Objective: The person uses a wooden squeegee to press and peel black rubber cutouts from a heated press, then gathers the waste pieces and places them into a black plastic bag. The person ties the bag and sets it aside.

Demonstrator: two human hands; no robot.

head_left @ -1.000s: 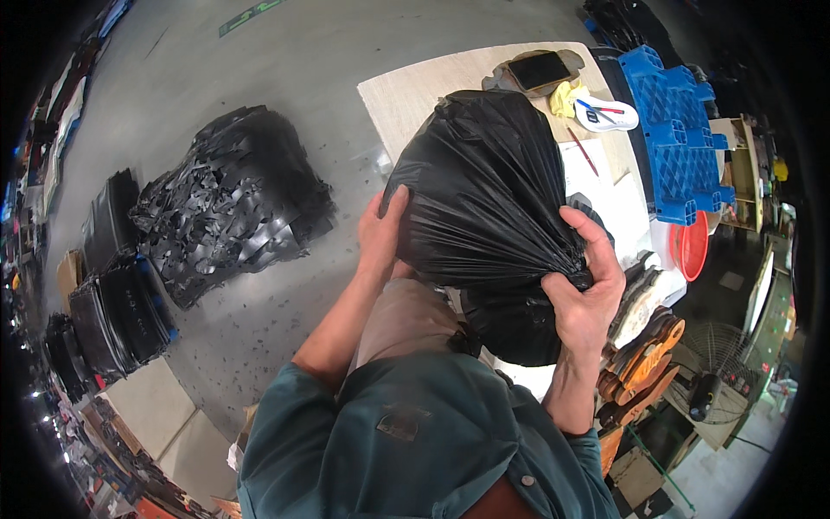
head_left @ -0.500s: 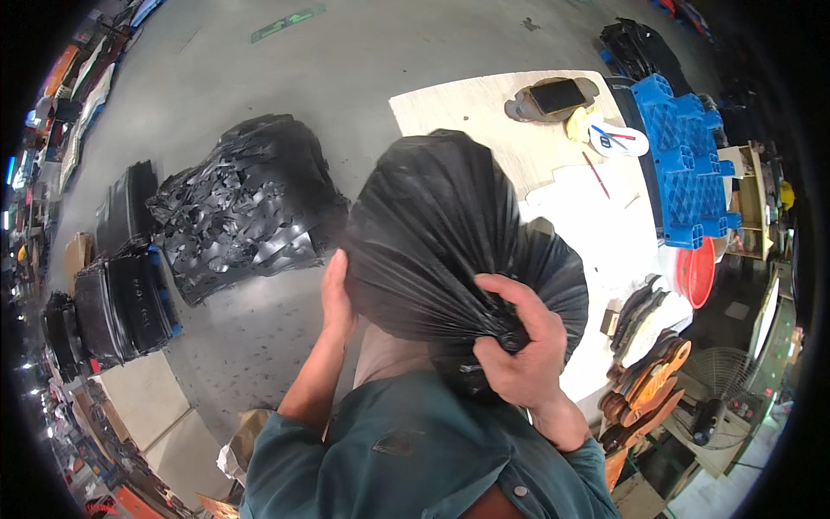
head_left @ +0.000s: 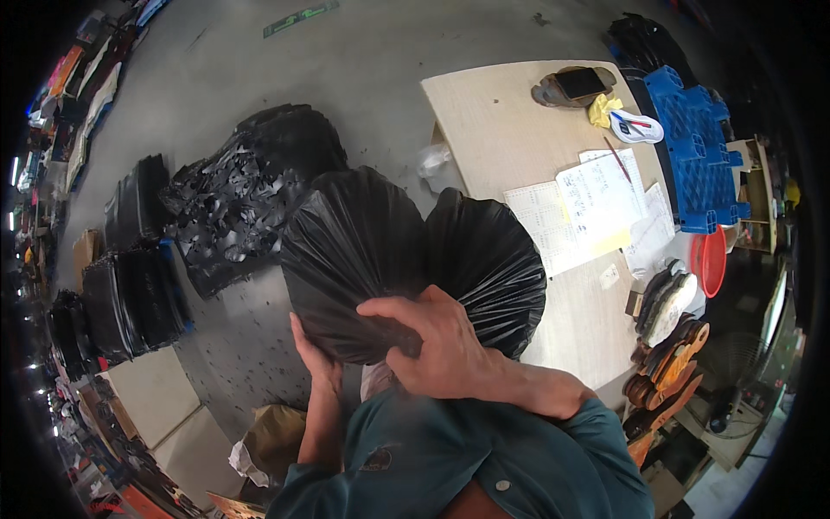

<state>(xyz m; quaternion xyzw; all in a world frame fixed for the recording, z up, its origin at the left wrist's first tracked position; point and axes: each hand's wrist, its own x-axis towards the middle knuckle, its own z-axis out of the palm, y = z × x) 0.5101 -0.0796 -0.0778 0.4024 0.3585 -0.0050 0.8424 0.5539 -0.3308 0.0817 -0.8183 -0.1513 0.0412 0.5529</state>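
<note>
Black bag (head_left: 406,259) bulges up and away from my chest, above the table (head_left: 493,130) edge; its gathered neck sits low. My right hand (head_left: 437,333) clamps that neck from on top, nearer; my left hand (head_left: 318,359) cups the underside, fingers closed on plastic.

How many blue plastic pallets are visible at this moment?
1: the blue pallet lies at the right end of the table, beyond the paper sheets. Others could be hidden beneath it or past the dark rim.
</note>
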